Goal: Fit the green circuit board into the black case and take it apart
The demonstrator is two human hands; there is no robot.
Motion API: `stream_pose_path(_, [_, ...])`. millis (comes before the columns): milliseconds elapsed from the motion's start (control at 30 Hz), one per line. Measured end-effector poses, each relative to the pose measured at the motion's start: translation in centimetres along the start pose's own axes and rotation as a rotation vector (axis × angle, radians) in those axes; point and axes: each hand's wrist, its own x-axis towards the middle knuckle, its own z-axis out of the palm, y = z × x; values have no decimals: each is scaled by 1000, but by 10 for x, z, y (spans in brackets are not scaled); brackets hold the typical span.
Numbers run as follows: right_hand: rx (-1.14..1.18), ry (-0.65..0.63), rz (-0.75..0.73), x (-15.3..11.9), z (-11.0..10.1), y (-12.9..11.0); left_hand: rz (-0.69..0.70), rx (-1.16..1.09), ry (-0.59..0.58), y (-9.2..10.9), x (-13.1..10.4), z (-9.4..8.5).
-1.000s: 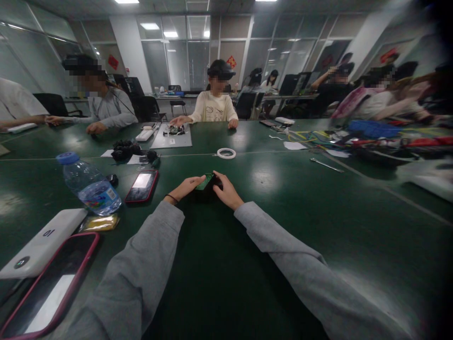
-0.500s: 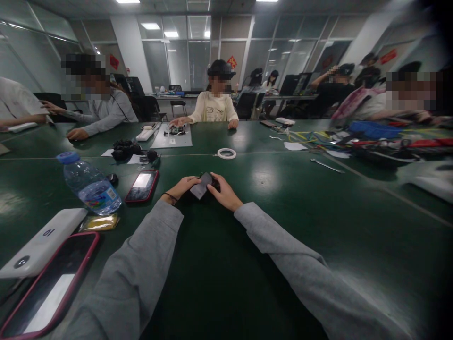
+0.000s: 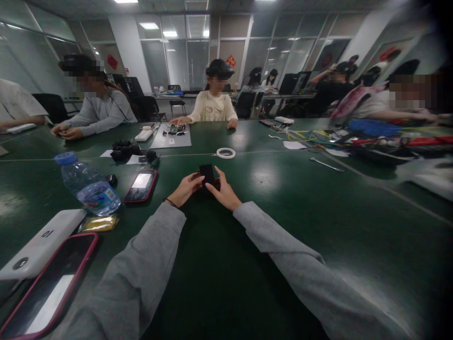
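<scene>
Between my two hands, above the green table [image 3: 262, 208], is a small black box-like object [image 3: 207, 174]. My left hand [image 3: 186, 188] grips its left side, the thumb against its face. On the right side my right hand [image 3: 225, 190] holds it with the thumb low on the face and a finger near the upper edge. The undersides of the object and some fingertips are hidden. A roll of white tape [image 3: 225, 153] lies beyond my hands, and a red-edged phone [image 3: 140, 186] lies to their left.
At the left are a water bottle [image 3: 90, 186], a white device [image 3: 42, 245], a yellow packet [image 3: 99, 223] and a larger phone [image 3: 53, 283]. A wrench [image 3: 326, 164] and tangled cables [image 3: 318, 138] lie at the right. People sit around the table.
The held object has turned from a tilted grey face to a more upright black one. My left hand has shifted slightly right and down. A person at the left has brought both hands together.
</scene>
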Motion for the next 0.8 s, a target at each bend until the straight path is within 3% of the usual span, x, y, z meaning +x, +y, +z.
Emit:
stream_pose_path(300, [-179,95,-197,-4,-3,-14,-30,-64,38,-3,6,-7])
stream_pose_path(567, [-216,207,-183,-8,-7,-24,-36,-115,52,-1,5,-7])
stream_pose_path(800, [-148,361,-87,0,-6,-4,-78,-177,38,2,7,-8])
